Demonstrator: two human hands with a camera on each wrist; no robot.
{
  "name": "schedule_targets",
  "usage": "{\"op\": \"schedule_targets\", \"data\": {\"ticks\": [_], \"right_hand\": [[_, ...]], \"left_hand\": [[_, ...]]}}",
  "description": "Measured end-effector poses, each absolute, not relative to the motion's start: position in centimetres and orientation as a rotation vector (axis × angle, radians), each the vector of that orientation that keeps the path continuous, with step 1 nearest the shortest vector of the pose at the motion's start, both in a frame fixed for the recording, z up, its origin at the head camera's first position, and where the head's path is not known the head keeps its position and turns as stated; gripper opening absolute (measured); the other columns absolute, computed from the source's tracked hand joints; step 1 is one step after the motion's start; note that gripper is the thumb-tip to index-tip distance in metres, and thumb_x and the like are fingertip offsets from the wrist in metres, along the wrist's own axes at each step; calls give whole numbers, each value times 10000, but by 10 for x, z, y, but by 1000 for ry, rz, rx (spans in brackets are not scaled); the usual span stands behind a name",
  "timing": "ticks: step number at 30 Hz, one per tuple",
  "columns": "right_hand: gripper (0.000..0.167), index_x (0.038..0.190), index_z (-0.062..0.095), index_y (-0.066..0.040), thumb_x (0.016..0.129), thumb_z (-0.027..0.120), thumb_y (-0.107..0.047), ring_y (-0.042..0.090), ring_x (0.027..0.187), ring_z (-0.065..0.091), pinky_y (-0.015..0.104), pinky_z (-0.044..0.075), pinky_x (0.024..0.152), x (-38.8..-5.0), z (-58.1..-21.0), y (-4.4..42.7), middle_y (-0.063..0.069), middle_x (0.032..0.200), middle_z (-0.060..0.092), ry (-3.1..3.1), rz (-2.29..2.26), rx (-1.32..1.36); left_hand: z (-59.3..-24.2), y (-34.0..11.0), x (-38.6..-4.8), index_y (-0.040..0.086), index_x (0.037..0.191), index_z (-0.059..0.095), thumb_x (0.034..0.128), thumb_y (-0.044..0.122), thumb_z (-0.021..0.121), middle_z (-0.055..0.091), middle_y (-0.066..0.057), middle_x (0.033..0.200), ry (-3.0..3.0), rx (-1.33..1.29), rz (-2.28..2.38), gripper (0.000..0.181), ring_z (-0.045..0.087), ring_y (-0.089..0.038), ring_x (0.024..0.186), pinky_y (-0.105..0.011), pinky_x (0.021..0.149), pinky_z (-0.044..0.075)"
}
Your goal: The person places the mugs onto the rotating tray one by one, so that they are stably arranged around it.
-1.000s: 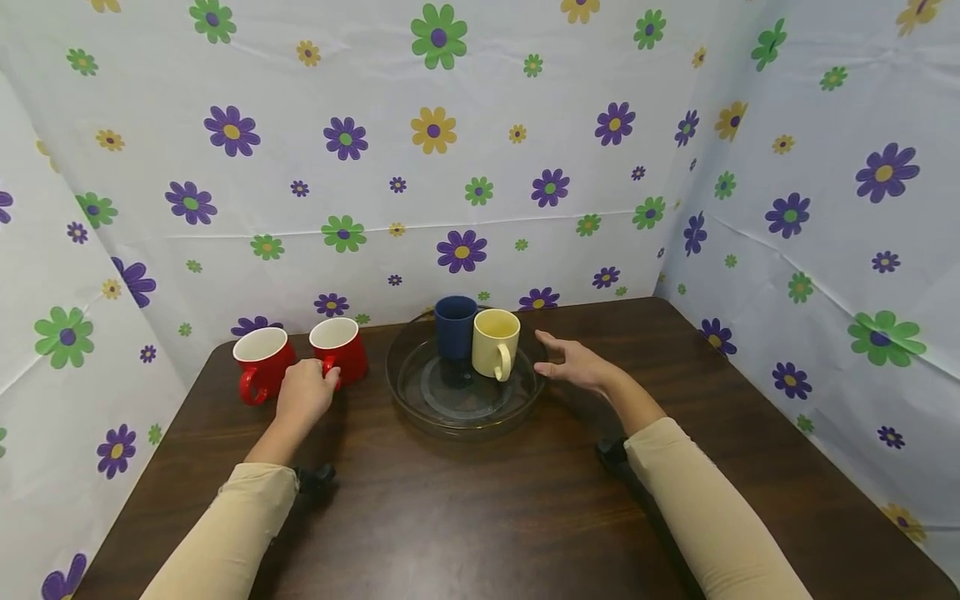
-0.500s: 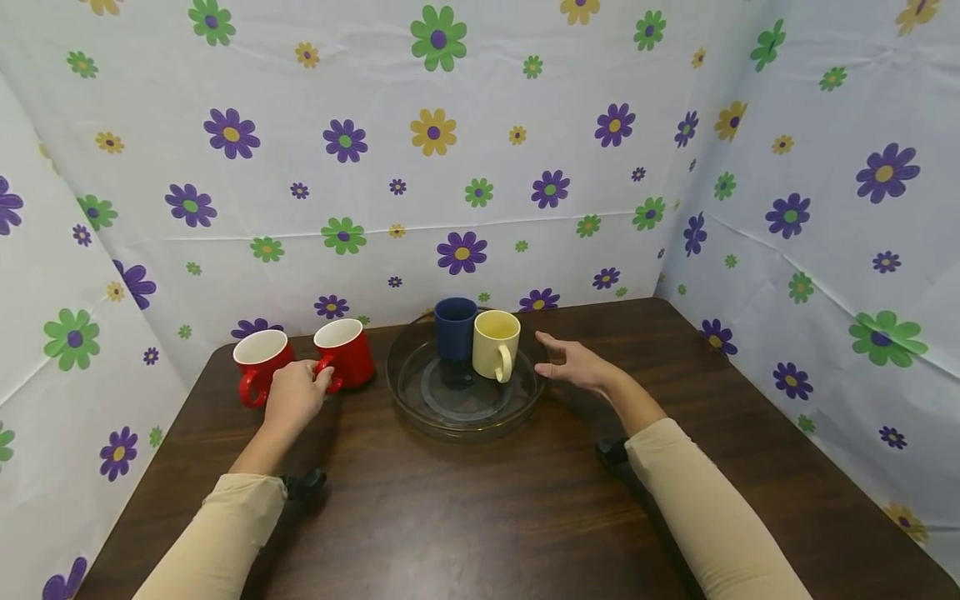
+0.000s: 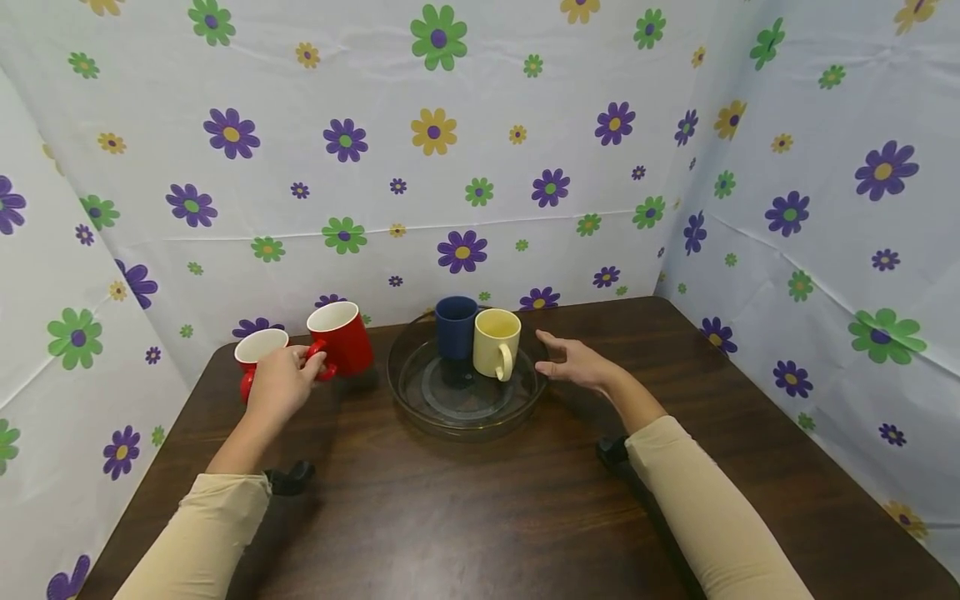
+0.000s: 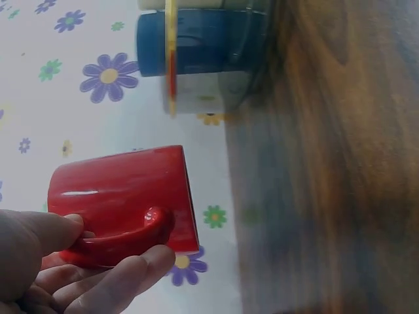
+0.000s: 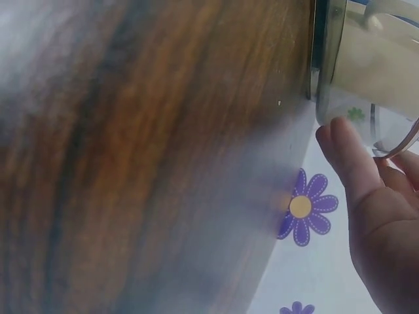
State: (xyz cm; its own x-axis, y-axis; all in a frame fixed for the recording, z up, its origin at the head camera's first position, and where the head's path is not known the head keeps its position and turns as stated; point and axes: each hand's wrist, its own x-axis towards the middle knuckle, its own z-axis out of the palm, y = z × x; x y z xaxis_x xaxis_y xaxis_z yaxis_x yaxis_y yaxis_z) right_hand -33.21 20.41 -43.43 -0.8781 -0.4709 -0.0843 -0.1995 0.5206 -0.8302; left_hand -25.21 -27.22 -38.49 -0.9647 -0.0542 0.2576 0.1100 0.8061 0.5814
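Near the table's (image 3: 480, 517) far left corner, the left hand (image 3: 281, 387) grips a tilted red mug (image 3: 350, 342) by its handle (image 3: 328, 373), with a second red mug (image 3: 253, 345) partly behind it. By the far edge, a see-through bowl (image 3: 459, 432) holds a blue cup (image 3: 453, 329) and yellow mug (image 3: 490, 346); the right hand (image 3: 577, 364) is at its right side.

Red mugs (image 3: 352, 343) are white inside, the yellow mug (image 3: 489, 343) pale, the blue cup (image 3: 452, 336) dark. The brown tabletop (image 3: 465, 500) is wood-grained. Purple, green and yellow flowers (image 3: 462, 252) dot the white backdrop (image 3: 495, 92)
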Motion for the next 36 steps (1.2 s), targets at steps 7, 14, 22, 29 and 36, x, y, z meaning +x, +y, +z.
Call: {"op": "schedule_targets", "data": {"ticks": [7,14,22,29,36], "right_hand": [[798,1619,171,-48,1013,645,-257,429,1504,213,584,281,1176,-334,-433,203,197,1681,85,2459,-1299,-567],[811,1617,208,-66,997,662,-326,421,1533,95,618,149,1209,-335,-432,204,181,1675,139,2541,-1211,-569],[812,1622,216,-100,993,661,-358,442,1525,112,630,172,1199,-333,-431,205,194,1672,142,2548,-1191,-559],[826,1619,211,-81,991,658,-376,446,1525,105,639,152,1199,-334,-431,205,198,1671,140,2555,-1175,-573],[822,1618,217,-84,991,657,-380,447,1525,105,640,152,1199,-334,-432,205,198,1670,144,2555,-1176,-569]], "left_hand": [[-373,-268,-249,-109,1145,687,1015,197,636,743,-213,853,-2697,-76,-860,337,625,-240,644,-290,536,498],[-366,-263,-244,-119,1191,667,1010,196,648,741,-227,863,-2684,-119,-866,364,652,-262,657,-267,547,520],[-361,-256,-240,-126,1212,657,1009,192,651,739,-268,948,-2670,-167,-872,378,710,-323,716,-315,590,574],[-360,-252,-238,-115,1200,670,998,171,669,750,-239,926,-2660,-216,-894,351,724,-316,731,-323,615,587],[-359,-247,-237,-117,1204,670,994,160,671,746,-253,945,-2651,-245,-877,348,733,-334,735,-325,600,589]]}}
